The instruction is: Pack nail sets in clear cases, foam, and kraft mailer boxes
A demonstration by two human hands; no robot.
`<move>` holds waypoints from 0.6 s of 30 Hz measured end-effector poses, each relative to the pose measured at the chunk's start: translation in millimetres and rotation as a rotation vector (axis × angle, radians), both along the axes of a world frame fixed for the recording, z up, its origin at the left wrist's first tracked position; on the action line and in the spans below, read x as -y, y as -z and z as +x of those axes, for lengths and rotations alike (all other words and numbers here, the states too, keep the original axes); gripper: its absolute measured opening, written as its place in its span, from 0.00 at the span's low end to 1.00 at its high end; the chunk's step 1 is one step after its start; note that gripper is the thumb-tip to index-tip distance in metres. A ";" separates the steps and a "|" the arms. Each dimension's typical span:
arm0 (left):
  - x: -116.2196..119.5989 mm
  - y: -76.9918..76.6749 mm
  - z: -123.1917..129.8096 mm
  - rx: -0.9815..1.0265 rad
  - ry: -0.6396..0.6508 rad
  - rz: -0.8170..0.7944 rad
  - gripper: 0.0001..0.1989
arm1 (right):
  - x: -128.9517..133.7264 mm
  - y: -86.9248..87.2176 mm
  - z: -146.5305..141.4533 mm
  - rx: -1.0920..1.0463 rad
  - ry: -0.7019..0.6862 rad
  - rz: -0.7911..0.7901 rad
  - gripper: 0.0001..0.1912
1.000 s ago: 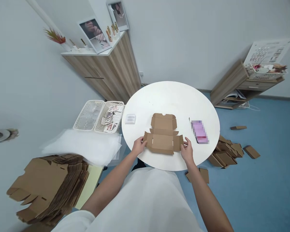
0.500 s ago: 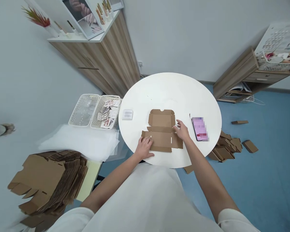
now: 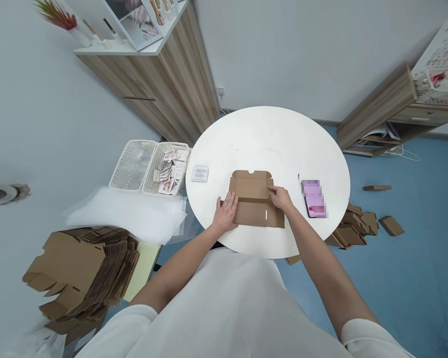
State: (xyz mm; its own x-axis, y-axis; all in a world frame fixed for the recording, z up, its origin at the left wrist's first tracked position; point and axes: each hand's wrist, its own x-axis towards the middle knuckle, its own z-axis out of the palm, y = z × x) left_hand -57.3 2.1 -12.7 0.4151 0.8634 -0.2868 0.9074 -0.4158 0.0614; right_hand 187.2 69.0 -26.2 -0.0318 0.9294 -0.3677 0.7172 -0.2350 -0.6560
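"Left hand (image 3: 226, 213) is sitting higher on the cardboard blank (image 3: 251, 186) than half a second ago — its fingertips are now reaching the crease at the left edge."

"And the right hand (image 3: 281, 198)?"

"Its fingers are curling in, tips touching the right side just above that crease. Whether they are pinching the board or merely pressing it, I am not managing to make out."

"How is the left one resting?"

"Palm down, fingers stretched out, it is lying over the lower panel's left end."

"Where is the blank lying?"

"Spread out on the person's side of a round white table (image 3: 269, 134), between a small clear case (image 3: 200, 173) on the left and a phone (image 3: 314, 199), its screen blurred, on the right."

"Beyond that?"

"Two white baskets (image 3: 123, 174) are standing left of the table. Nearer the person, flat cardboard (image 3: 70, 263) is lying stacked — while folded boxes (image 3: 354, 228) are crowding the blue floor (image 3: 425, 268) on the right."
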 end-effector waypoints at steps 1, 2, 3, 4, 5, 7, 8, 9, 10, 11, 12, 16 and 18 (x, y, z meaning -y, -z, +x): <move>-2.8 0.6 0.5 -0.011 0.007 -0.008 0.55 | 1.4 -1.5 0.3 -0.003 -0.037 -0.008 0.20; -5.4 1.3 0.9 -0.019 0.014 -0.016 0.55 | 2.9 -2.8 0.5 -0.005 -0.073 -0.016 0.20; -7.5 2.0 1.3 -0.024 0.022 -0.023 0.55 | 4.7 -3.9 0.4 -0.003 -0.109 -0.025 0.20; -9.4 2.6 1.7 -0.026 0.029 -0.026 0.55 | 7.0 -5.0 0.0 0.003 -0.143 -0.029 0.20; -10.7 3.1 1.9 -0.025 0.035 -0.025 0.55 | 9.8 -6.0 -0.7 0.023 -0.169 -0.025 0.20; -12.1 3.6 2.3 -0.015 0.040 -0.016 0.54 | 18.0 -8.0 -3.3 0.126 -0.178 0.034 0.21; -12.2 3.6 2.4 -0.007 0.040 -0.011 0.53 | 23.4 -8.9 -5.1 0.204 -0.168 0.092 0.22; -12.0 3.5 2.5 0.001 0.037 -0.007 0.52 | 29.6 -9.6 -6.9 0.286 -0.165 0.165 0.25; -11.6 3.3 2.7 0.008 0.032 -0.004 0.51 | 36.2 -9.9 -8.9 0.362 -0.180 0.240 0.30; -11.3 3.1 2.8 0.013 0.026 0.000 0.50 | 43.1 -9.9 -10.9 0.415 -0.231 0.306 0.35; -11.2 2.7 2.8 0.016 0.019 0.005 0.49 | 49.8 -9.3 -12.9 0.445 -0.311 0.352 0.40; -14.4 -0.7 3.0 0.035 0.006 0.030 0.45 | 69.3 -2.2 -20.8 0.507 -0.567 0.370 0.53; -16.1 -3.3 2.4 0.050 0.012 0.028 0.45 | 72.6 2.3 -24.9 0.546 -0.567 0.351 0.54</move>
State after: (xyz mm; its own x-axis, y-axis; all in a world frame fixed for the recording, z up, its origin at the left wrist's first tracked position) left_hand -54.9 18.1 -9.4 0.4389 0.8656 -0.2412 0.8983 -0.4291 0.0946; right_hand 162.3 -3.7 -28.5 -0.4279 0.8893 -0.1615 0.9011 0.4059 -0.1524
